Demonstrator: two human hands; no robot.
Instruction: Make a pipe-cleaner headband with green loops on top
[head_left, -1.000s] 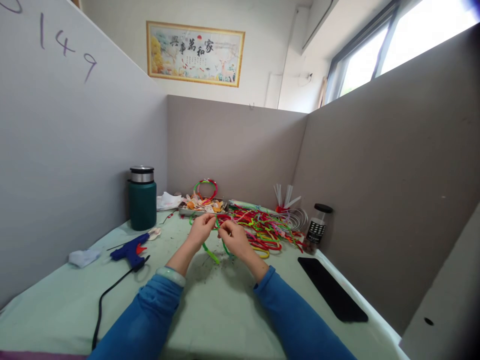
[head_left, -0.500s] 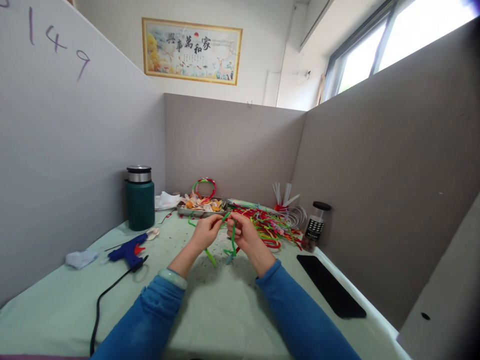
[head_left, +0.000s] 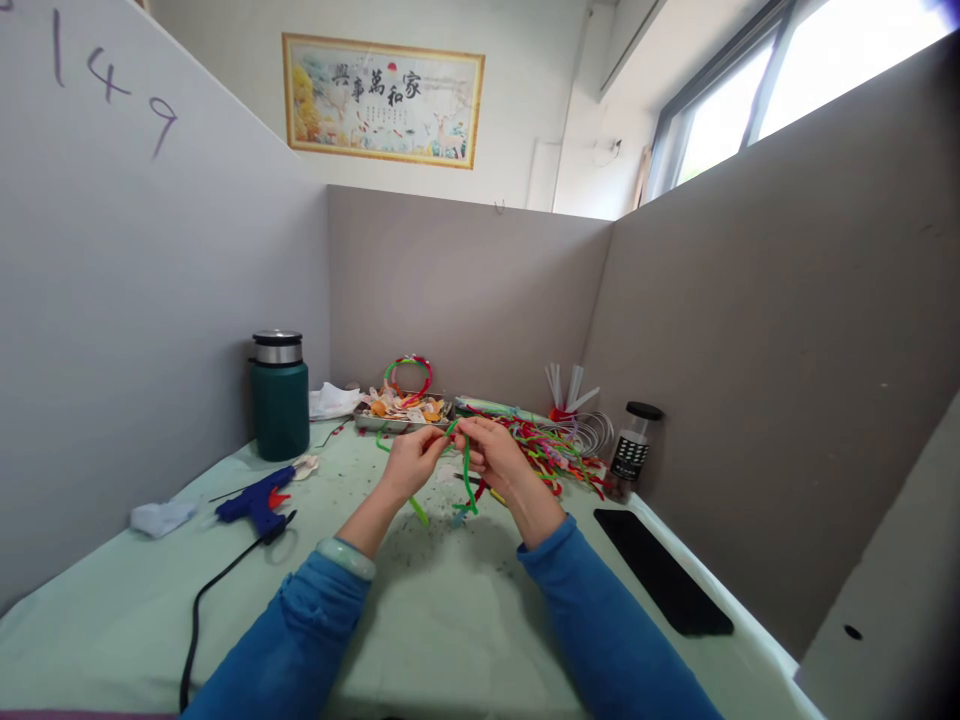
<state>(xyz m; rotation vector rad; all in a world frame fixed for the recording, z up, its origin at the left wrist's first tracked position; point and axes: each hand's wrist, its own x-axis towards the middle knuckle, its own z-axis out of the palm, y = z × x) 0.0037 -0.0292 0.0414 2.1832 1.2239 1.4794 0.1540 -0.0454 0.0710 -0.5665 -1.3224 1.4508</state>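
Above the middle of the table, my left hand [head_left: 414, 460] and my right hand [head_left: 496, 452] meet with fingertips pinched. Both grip a green pipe cleaner [head_left: 467, 472], one end of which hangs down beside my right fingers. More green shows to the left of my left hand, and a yellow-green end [head_left: 418, 511] sticks out below it; whether these belong to the same piece I cannot tell. Behind my right hand lies a heap of coloured pipe cleaners [head_left: 559, 450], mostly red and green. A pale bangle circles my left wrist.
A metal tray [head_left: 373, 424] holds many small cut pieces, with a red and green ring [head_left: 429, 375] on it. At left stand a green flask [head_left: 280, 410] and a blue glue gun [head_left: 259, 500] with its cord. A jar [head_left: 630, 455] and a black slab [head_left: 664, 572] are at right.
My right hand has shifted slightly and turned at the wrist, still pinching the green pipe cleaner. The hanging end has swung a little. My left hand has barely moved.
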